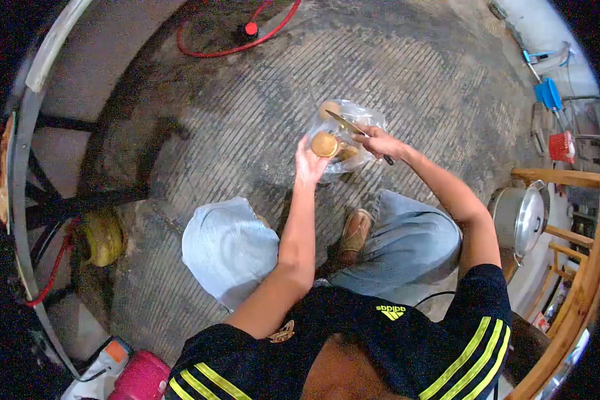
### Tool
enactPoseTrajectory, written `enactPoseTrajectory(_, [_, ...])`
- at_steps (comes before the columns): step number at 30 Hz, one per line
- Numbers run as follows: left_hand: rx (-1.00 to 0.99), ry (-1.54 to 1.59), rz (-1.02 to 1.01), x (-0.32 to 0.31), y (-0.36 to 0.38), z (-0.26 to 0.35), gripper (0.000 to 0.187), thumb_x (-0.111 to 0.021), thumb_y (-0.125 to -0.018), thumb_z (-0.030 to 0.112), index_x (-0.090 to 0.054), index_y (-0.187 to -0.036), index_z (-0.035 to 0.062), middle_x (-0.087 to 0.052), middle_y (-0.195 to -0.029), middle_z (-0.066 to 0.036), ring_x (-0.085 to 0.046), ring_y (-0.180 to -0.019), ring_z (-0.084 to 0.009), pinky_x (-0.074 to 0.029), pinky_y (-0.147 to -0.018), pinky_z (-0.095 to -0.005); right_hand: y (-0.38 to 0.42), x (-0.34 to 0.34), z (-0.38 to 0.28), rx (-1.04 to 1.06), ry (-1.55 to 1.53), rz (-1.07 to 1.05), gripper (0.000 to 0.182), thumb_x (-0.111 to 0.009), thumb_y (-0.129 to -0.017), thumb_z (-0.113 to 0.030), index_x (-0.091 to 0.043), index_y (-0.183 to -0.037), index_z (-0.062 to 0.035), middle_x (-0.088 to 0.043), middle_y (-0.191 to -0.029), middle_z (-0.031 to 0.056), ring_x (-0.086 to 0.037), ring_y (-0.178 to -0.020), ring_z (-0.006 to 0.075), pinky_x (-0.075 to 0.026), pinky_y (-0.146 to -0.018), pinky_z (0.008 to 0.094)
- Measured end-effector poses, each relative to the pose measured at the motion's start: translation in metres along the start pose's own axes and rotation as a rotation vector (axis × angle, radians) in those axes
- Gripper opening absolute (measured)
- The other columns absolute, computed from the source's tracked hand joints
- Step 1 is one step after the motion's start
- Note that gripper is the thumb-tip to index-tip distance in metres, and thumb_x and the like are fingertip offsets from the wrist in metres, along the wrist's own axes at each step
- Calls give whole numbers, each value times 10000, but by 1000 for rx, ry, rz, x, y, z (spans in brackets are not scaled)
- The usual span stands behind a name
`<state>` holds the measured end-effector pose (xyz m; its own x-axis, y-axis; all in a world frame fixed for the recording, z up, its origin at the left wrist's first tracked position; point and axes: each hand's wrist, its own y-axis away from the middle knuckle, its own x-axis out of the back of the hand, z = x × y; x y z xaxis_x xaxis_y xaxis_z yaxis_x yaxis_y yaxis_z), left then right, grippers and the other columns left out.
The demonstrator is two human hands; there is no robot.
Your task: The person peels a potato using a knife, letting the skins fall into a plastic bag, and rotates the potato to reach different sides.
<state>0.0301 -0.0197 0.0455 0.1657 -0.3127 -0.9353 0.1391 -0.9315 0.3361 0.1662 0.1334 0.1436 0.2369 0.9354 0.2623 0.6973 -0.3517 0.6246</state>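
My left hand (308, 160) holds a round, golden-brown piece of food (324, 144), perhaps a bun or a peeled fruit; I cannot make out which. In my right hand (379, 144) is a knife (346, 123), its blade pointing up and left above the round piece and its handle end showing below my palm. Beneath both hands lies a clear plastic bag (357, 112). Another round brown piece (329, 110) is at the bag's upper left, and more brown pieces (347, 153) sit in it beside my left hand.
The ridged concrete floor (247, 113) spreads around me. A red cord (210, 53) lies at the top. On the right are a lidded metal pot (521, 217) and a wooden frame (560, 177). A yellow object (104, 238) and a dark stand (87, 205) are on the left.
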Motion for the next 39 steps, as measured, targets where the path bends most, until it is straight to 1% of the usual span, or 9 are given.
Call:
enactPoseTrajectory(4, [-38, -110, -22, 16, -9, -5, 282, -497, -860, 285, -497, -1095, 130, -514, -1195, -143, -461, -1156, -314, -350, -986, -531, -3, 5, -13, -86, 35, 1, 378, -457, -900, -311, -483, -1235, -138, -407, -540, -46, -378, -418, 49, -317, -383, 218])
enactPoseTrajectory(9, [-1, -111, 59, 27, -15, -8, 381, -460, -879, 344, -473, -1172, 100, -522, -1165, -117, -490, -1104, -307, -383, -950, -507, -7, -32, -5, -161, 176, 100, 512, -410, -859, -177, -360, -1367, -196, -469, -590, -32, -422, -464, 59, -341, -401, 221])
enactPoseTrajectory(12, [14, 40, 72, 33, -17, -1, 423, -391, -904, 419, -475, -1176, 107, -528, -1163, -112, -505, -1083, -314, -401, -928, -493, -25, -71, 24, 0, -174, 466, 514, -464, -895, -331, -369, -1353, -118, -574, -839, 58, -516, -636, 116, -412, -598, 256])
enactPoseTrajectory(15, [-56, -109, 57, 37, -20, -8, 388, -400, -906, 417, -489, -1146, 126, -546, -1138, -103, -523, -1059, -314, -418, -913, -467, -26, -106, 29, -69, -489, 656, 533, -413, -931, -406, -401, -1321, -42, -566, -736, 19, -472, -580, 84, -403, -533, 253])
enactPoseTrajectory(20, [-28, -338, 260, 34, -24, -4, 269, -410, -905, 351, -521, -1043, 148, -594, -1010, -29, -570, -917, -184, -479, -792, -385, -37, -149, 54, 131, -423, 935, 424, -455, -942, -268, -399, -1334, -115, -420, -607, -63, -329, -465, 34, -261, -420, 191])
enactPoseTrajectory(27, [7, -523, 345, 44, -38, -2, 385, -428, -869, 465, -423, -1065, 134, -479, -945, -7, -485, -854, -136, -402, -756, -292, -16, -159, 1, 23, 263, 798, 441, -515, -902, -234, -417, -1323, -143, -655, -867, 122, -573, -577, 219, -464, -589, 326])
enactPoseTrajectory(29, [-41, -562, 350, 57, -45, -12, 380, -381, -895, 461, -371, -1105, 145, -448, -1020, -16, -452, -905, -134, -398, -758, -278, -26, -159, 7, 252, 351, 955, 455, -514, -884, -298, -437, -1308, -151, -580, -633, 194, -577, -539, 312, -438, -539, 387])
enactPoseTrajectory(36, [50, -444, 425, 25, -23, -8, 395, -349, -909, 451, -428, -1104, 117, -488, -1047, -19, -466, -987, -144, -407, -830, -305, -24, -167, 7, 76, 277, 899, 471, -528, -872, -324, -440, -1309, -172, -518, -530, 181, -531, -462, 319, -410, -491, 407])
enactPoseTrajectory(39, [36, -488, 417, 33, -25, -10, 405, -350, -905, 461, -456, -1110, 128, -505, -1064, -24, -474, -997, -147, -409, -840, -310, -18, -166, 3, -53, 226, 794, 472, -522, -882, -282, -409, -1330, -188, -599, -1014, 229, -620, -749, 381, -473, -664, 398])
